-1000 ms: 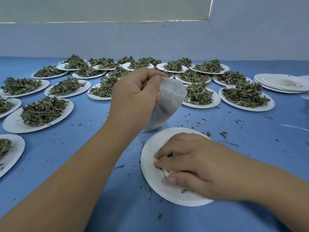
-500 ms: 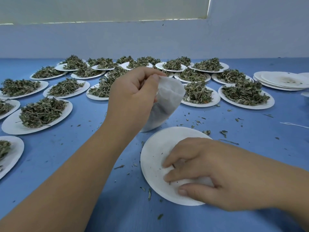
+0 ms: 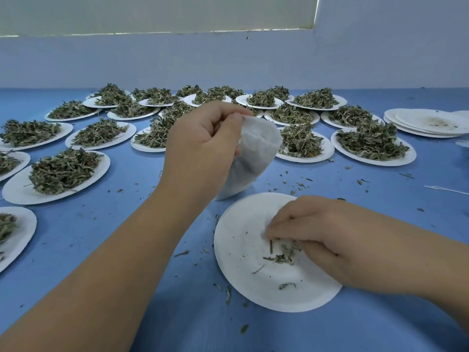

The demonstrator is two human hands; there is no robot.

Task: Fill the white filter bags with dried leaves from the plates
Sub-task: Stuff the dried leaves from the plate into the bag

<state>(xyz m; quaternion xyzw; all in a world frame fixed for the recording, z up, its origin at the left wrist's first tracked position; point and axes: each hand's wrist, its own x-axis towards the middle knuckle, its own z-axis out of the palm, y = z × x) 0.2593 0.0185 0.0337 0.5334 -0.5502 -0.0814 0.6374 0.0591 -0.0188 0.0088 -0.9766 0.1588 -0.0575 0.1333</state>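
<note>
Many leaf-heaped plates, blue table, pale wall

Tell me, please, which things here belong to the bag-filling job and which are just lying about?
In use: left hand holding the white filter bag; right hand pinching leaf scraps on the near plate; the heaped plates of dried leaves.
Lying about: stack of emptied plates; white string; crumbs scattered on the blue table.

A blue table meets a pale wall; a white thread lies near its right edge.
</note>
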